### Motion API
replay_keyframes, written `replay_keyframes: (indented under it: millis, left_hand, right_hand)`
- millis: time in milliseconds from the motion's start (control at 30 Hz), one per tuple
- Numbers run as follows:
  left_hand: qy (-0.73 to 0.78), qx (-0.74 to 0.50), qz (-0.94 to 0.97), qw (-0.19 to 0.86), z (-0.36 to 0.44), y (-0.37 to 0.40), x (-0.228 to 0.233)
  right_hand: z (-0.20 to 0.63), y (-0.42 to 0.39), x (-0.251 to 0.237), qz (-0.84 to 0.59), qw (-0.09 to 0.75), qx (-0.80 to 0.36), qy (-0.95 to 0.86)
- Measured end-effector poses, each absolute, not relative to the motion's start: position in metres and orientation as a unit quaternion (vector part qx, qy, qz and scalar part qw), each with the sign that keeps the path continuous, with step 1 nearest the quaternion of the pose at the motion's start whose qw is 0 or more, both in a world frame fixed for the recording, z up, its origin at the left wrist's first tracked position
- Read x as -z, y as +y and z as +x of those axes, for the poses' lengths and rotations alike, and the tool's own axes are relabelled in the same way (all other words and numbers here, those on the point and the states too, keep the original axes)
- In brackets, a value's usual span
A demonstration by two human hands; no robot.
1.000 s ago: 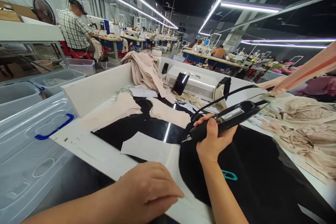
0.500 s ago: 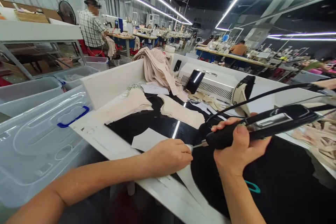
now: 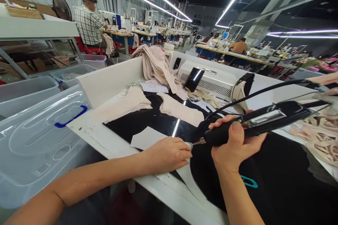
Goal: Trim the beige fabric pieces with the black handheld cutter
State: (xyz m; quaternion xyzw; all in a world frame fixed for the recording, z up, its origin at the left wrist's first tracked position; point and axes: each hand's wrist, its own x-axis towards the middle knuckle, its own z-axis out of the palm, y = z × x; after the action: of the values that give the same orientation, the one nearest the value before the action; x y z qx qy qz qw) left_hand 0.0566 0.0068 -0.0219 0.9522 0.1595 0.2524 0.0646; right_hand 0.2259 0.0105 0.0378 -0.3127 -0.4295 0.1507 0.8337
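Observation:
My right hand (image 3: 237,140) is wrapped round a black corded handheld tool (image 3: 253,121) with a silver lever along its top and a narrow metal tip. The thumb lies on the tool's side. That tip points left and meets the edge of a small whitish piece (image 3: 189,146) at my left fingertips. My left hand (image 3: 169,154) is closed, pinching the piece; most of it is hidden by the fingers. Beneath the left hand, a white flat sheet (image 3: 148,137) shows to the left and a curved white strip (image 3: 194,179) to the front, over the black table surface (image 3: 280,179).
Stacks of beige cut fabric (image 3: 182,109) lie beyond my hands. A phone (image 3: 194,79) leans on a white slotted machine (image 3: 208,77). A teal clip-like loop (image 3: 248,181) is near my right wrist. Clear plastic bins (image 3: 44,140) stand at left. A co-worker (image 3: 88,24) sits behind.
The view has shifted slightly, so the table and objects sit a little further left and higher. Both hands keep their grips, tool tip still at the left fingertips.

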Motion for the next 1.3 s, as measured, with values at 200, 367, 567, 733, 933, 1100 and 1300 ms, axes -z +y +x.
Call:
replay_keyframes:
  millis: [200, 367, 567, 733, 933, 1100, 1300]
  left_hand:
    - [0.150, -0.242, 0.955, 0.085, 0.0540, 0.0061, 0.0215]
    - [0.161, -0.234, 0.953, 0.102, 0.0518, 0.0050, 0.0218]
    - [0.154, -0.238, 0.950, 0.131, 0.0492, 0.0069, 0.0185]
    - [0.157, -0.226, 0.952, 0.132, 0.0476, 0.0072, 0.0175]
    - [0.146, -0.208, 0.962, 0.098, 0.0469, 0.0082, 0.0166]
    - [0.150, -0.194, 0.964, 0.098, 0.0471, 0.0092, 0.0148]
    - [0.154, -0.200, 0.962, 0.103, 0.0473, 0.0087, 0.0159]
  right_hand:
    - [0.2276, 0.0116, -0.0354, -0.314, 0.830, -0.142, -0.440]
    - [0.2279, 0.0115, -0.0344, -0.312, 0.829, -0.140, -0.443]
    - [0.2263, 0.0102, -0.0354, -0.321, 0.829, -0.143, -0.435]
    - [0.2246, 0.0101, -0.0364, -0.337, 0.820, -0.141, -0.440]
    - [0.2253, 0.0111, -0.0352, -0.335, 0.819, -0.131, -0.446]
    - [0.2242, 0.0119, -0.0365, -0.346, 0.814, -0.124, -0.449]
    - [0.2248, 0.0112, -0.0358, -0.338, 0.813, -0.127, -0.456]
